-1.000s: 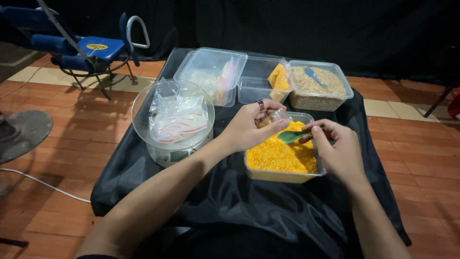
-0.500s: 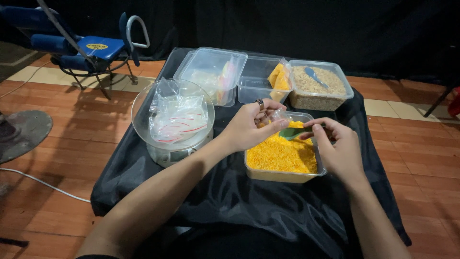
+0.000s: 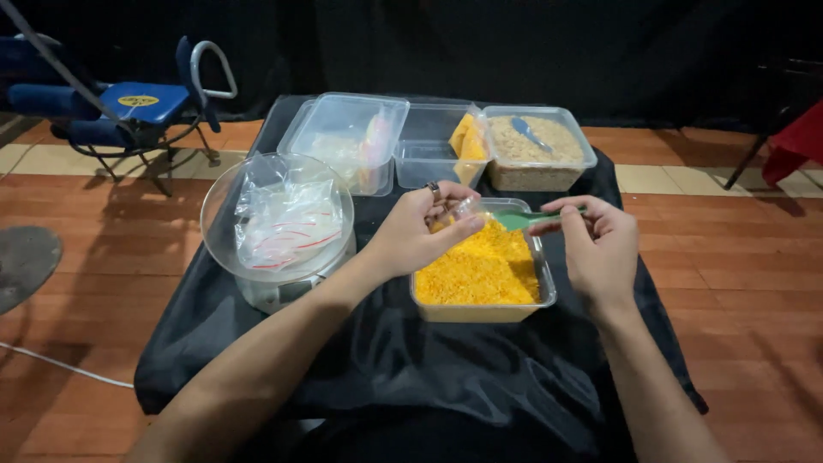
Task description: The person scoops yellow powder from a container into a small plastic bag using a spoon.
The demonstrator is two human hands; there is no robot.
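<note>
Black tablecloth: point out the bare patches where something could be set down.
The black tablecloth is bare along the near edge, in front of the container of yellow crumbs, and at the left corner below the glass bowl of bags. The far side is crowded: three clear containers stand side by side, and the left hand and right hand meet over the crumbs.

Green plastic spoon [image 3: 525, 219] is lying near-level over the far end of the yellow-crumb container [image 3: 538, 257], bowl end pointing toward the person's left; small clear plastic bag [image 3: 459, 213] is being held open just beside the spoon's bowl, over the crumbs; container is rectangular, clear, sitting on the black cloth, filled with bright yellow-orange crumbs [image 3: 480, 270] heaped higher at the far side; bag's contents are too blurred to tell.
</note>
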